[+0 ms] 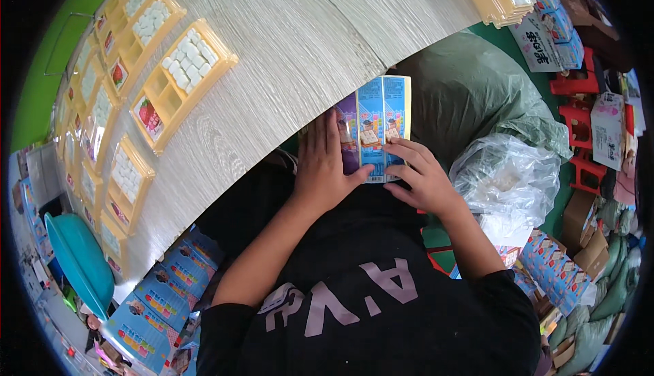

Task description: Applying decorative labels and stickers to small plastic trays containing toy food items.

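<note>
Over my lap, close to the table edge, is a flat printed package [372,114] in blue and purple with a pale yellow right edge. My left hand [321,154] lies along its purple left side, fingers straight and close together, thumb across the lower front. From the right, my right hand [420,175] holds it at the lower right edge with spread, bent fingers. The package's underside and part of its left side are hidden. Several pale yellow compartment trays [163,100] with white pieces and strawberry-printed packets lie on the table to the left.
The grey wood-grain table [300,42] slants across the upper left. More yellow trays [501,1] are stacked at its far right corner. A teal basin [78,260] and blue printed cartons [160,301] stand lower left. Plastic bags [507,178], red stools [579,127] and boxes crowd the right.
</note>
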`<state>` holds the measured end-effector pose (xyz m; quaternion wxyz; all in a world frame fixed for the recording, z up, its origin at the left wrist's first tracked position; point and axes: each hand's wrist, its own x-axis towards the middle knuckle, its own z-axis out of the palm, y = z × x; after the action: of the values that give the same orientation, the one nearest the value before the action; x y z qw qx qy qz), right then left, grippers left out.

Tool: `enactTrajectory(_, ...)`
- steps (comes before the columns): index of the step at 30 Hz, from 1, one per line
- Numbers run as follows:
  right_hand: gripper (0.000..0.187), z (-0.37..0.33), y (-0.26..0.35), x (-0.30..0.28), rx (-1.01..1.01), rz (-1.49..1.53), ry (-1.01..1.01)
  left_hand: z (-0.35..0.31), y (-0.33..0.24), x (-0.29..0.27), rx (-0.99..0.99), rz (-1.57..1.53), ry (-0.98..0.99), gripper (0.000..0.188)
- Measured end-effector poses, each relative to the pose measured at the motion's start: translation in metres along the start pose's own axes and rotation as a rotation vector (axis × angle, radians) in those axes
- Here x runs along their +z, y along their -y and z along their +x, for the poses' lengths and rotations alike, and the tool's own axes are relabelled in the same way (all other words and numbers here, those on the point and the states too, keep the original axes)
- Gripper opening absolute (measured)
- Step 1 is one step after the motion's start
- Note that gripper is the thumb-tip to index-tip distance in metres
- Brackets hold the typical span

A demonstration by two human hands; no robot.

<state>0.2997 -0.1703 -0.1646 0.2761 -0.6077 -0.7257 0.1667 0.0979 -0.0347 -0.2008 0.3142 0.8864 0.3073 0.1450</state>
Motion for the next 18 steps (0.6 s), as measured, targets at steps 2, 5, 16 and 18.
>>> enactTrajectory(2,0.037,0.008,0.000,-0.001,-0.007,-0.027,-0.010,0.004,0.005,0.000,0.001,0.008,-0.007,0.117)
enactTrajectory(5,0.039,0.022,-0.001,-0.005,0.006,-0.040,-0.007,0.011,0.013,-0.001,-0.046,-0.031,0.025,0.115)
enactTrajectory(16,0.038,0.051,-0.008,-0.013,-0.089,-0.180,0.020,0.031,0.022,-0.013,-0.094,-0.175,0.091,0.101)
enactTrajectory(18,0.036,0.051,-0.007,-0.012,-0.092,-0.192,0.010,0.030,0.022,-0.014,-0.128,-0.193,0.115,0.097)
